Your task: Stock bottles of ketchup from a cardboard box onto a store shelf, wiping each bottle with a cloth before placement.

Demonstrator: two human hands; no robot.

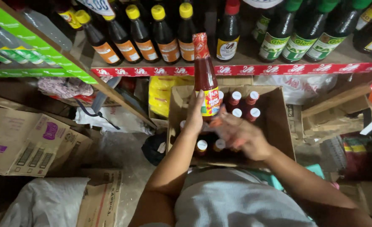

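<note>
Left hand (pixel 194 115): I grip a red sauce bottle (pixel 205 77) low on its body, upright above the box (pixel 278 126).
Right hand (pixel 240 134): blurred over the box; I cannot tell its grip.
Box: more bottles (pixel 245 103) inside, below the shelf (pixel 236 69).

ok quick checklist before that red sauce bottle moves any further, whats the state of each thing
1. Hold on the red sauce bottle: the left hand wraps its lower part, bottle upright. Ok.
2. Cap of that bottle: red seal looks in place. Ok.
3. Right hand: blurred, low over the cardboard box; whether it holds anything, cannot tell.
4. Room on the shelf above: the row of dark yellow-capped bottles stands close together; any free slot, cannot tell.
5. Box contents: several white-capped bottles left inside, upright. Ok.
6. Path upward: the bottle's top already overlaps the shelf's red edge in view; clearance cannot tell.
</note>
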